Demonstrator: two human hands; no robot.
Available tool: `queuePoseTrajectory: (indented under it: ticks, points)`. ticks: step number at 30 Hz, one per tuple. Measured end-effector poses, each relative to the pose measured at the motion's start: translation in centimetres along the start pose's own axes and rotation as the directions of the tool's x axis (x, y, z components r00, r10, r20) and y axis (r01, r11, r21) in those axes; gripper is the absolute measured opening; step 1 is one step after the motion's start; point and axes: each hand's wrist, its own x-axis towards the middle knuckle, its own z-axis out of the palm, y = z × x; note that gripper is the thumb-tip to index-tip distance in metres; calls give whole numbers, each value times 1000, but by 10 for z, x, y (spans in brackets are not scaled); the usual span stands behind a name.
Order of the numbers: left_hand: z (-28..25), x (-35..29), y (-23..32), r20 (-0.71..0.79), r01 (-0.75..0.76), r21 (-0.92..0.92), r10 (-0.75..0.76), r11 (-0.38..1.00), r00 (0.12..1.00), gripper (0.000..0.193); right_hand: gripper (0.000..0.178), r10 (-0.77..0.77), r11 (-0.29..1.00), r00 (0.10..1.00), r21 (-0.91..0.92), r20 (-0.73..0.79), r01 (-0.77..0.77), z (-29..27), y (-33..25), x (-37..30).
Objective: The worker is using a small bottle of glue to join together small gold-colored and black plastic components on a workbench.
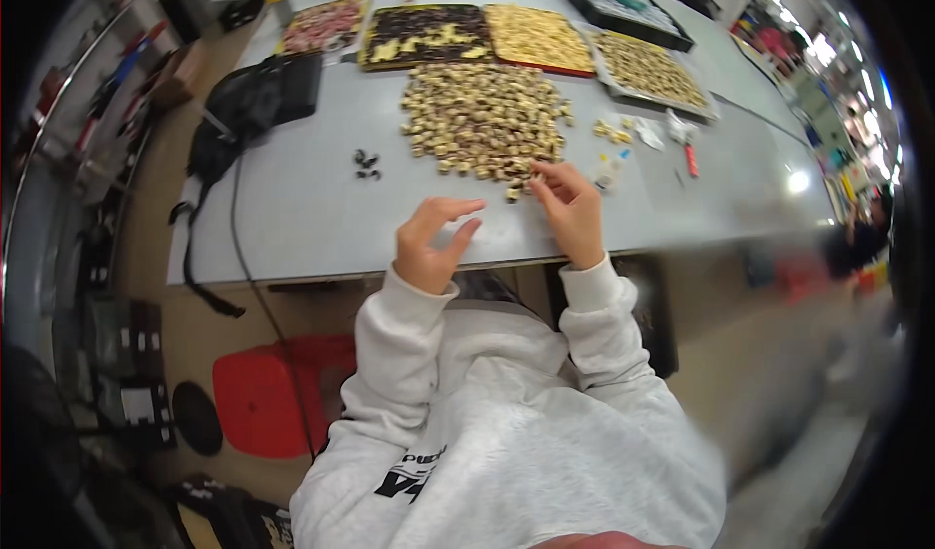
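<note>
A broad heap of small gold-and-dark pieces [477,115] lies on the grey table [321,203] in front of me. At the heap's near right edge, my right hand [570,206] pinches one small piece between thumb and fingertips, partly hidden by the fingers. My left hand [435,237] hovers over the table's near edge, thumb and fingers apart, holding nothing. Between my hands, a loose gold piece [512,195] sits just off the heap. What exactly these pieces are is too small to tell.
Behind the heap stand trays of pink [326,25], dark-and-yellow [426,35], yellow [539,37] and gold pieces [651,67]. Several dark bits [366,164] lie left. A black bag [239,111] with straps rests at the left edge. Rightward are a small clear container [609,172] and a red-handled tool [691,159].
</note>
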Motion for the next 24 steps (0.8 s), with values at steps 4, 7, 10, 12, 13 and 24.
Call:
queuePoseTrajectory:
  ticks: [4,7,10,12,13,24]
  points:
    - [4,4,0,-63,65,10,-65,998,996,17,36,-240,970,967,-51,-86,236,27,-11,35]
    - [-2,5,-1,-112,110,26,-106,994,988,17,38,-285,958,941,-26,-181,285,25,-23,37]
    - [-10,10,-13,-210,109,146,-77,983,975,19,32,-346,932,888,-216,-303,290,6,-19,19]
    - [-27,15,-35,-276,138,379,-31,915,961,22,24,-342,939,844,-192,-413,286,-10,10,9]
    - [-35,19,-39,-271,157,485,-23,860,962,23,24,-363,931,827,-201,-429,304,-15,16,7]
    - [-61,30,-67,-61,126,691,-117,711,991,13,12,-76,961,805,171,-588,215,-18,7,-3]
